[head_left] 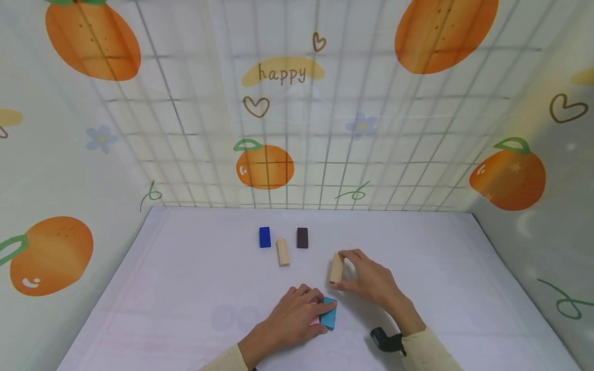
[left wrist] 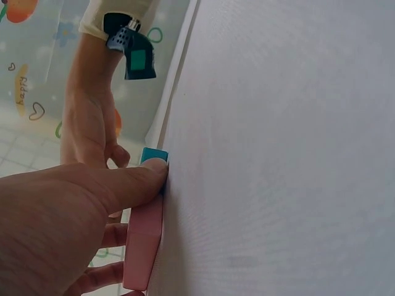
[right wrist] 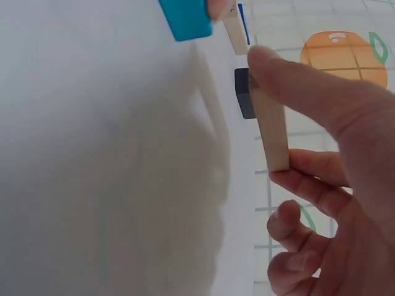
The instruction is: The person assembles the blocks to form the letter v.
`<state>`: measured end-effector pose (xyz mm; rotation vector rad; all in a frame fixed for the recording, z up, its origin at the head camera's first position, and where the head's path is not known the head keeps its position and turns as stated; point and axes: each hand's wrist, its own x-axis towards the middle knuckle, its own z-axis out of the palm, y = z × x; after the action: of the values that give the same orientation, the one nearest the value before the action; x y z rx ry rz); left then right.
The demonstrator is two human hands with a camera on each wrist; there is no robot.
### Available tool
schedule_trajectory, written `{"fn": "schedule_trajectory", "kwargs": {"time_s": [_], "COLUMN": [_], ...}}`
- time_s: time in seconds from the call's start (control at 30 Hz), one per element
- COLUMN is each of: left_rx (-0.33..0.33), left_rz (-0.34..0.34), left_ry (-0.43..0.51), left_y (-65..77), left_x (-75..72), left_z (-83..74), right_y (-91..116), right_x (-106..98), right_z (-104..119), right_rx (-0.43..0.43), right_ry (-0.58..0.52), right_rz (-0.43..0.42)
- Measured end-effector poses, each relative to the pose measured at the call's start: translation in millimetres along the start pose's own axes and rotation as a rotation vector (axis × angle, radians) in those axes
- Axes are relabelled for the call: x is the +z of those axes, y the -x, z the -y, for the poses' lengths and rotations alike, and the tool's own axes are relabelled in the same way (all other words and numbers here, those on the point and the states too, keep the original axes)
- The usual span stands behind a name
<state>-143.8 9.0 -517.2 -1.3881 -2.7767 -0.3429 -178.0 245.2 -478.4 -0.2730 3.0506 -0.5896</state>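
My right hand (head_left: 371,279) pinches a plain wooden block (head_left: 336,268) by its two ends, thumb at one end and fingertips at the other. In the right wrist view this block (right wrist: 271,126) shows a gap from the table beneath. Left of it, my left hand (head_left: 299,315) holds a light blue block (head_left: 329,316) and a pink block (head_left: 315,320) side by side. The left wrist view shows the thumb across the blue block (left wrist: 155,153) and fingers behind the pink block (left wrist: 143,243).
Farther back on the white table (head_left: 185,268) lie a dark blue block (head_left: 264,237), another wooden block (head_left: 283,252) and a dark brown block (head_left: 302,238). A printed curtain over a wire grid (head_left: 297,123) stands behind the table. A dark device (head_left: 387,340) is strapped to my right wrist.
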Motion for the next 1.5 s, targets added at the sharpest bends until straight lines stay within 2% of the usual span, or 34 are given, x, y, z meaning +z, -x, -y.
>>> {"fn": "schedule_trajectory", "kwargs": {"time_s": [0.17, 0.8, 1.1, 1.5], "left_rx": [-0.010, 0.003, -0.005, 0.016], "left_rz": [0.022, 0.006, 0.016, -0.033], "left_ry": [0.014, -0.001, 0.020, -0.009], "left_y": [-1.7, -2.3, -2.0, 0.1], "left_x": [1.4, -1.2, 1.8, 4.4], "left_z": [1.7, 2.7, 2.5, 2.3], "right_y": [6.1, 12.0, 10.3, 11.5], "right_x": [1.4, 12.7, 16.7, 14.3], "right_z": [-0.2, 1.2, 0.6, -2.0], "right_rx": [0.010, -0.024, -0.032, -0.049], "right_ry": [0.003, -0.005, -0.007, -0.046], "right_rz": [0.010, 0.037, 0.066, 0.097]}}
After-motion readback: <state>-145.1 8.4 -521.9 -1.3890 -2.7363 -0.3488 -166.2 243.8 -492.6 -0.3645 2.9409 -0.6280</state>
